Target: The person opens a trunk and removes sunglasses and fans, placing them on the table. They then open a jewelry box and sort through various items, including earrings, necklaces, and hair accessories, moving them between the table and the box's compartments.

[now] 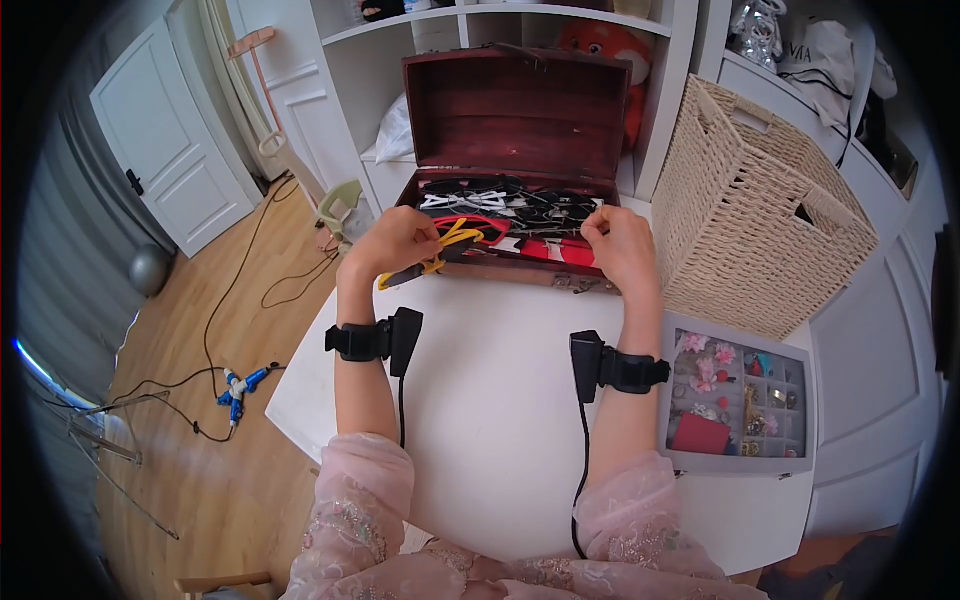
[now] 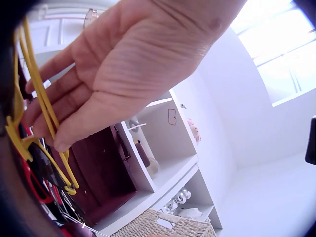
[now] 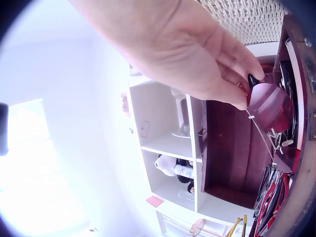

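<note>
My left hand (image 1: 400,242) pinches yellow-framed sunglasses (image 1: 458,237) by the folded temples, over the front left rim of a dark red wooden chest (image 1: 515,120). In the left wrist view, thumb and fingers close on the yellow temples (image 2: 43,101). At the chest's right end, my right hand (image 1: 624,246) pinches rimless sunglasses with a purple-pink tinted lens (image 3: 270,106) and a thin metal temple. Several pairs of glasses (image 1: 480,198) lie heaped inside the open chest. Red-framed glasses (image 1: 492,228) lie close to my left fingers.
A woven basket (image 1: 750,200) stands right of the chest. A grey accessory case (image 1: 735,464) with a clear lid lies at the table's right. White shelves (image 1: 360,70) rise behind the white table (image 1: 480,400). Cables and a blue-white power strip (image 1: 238,390) lie on the floor at left.
</note>
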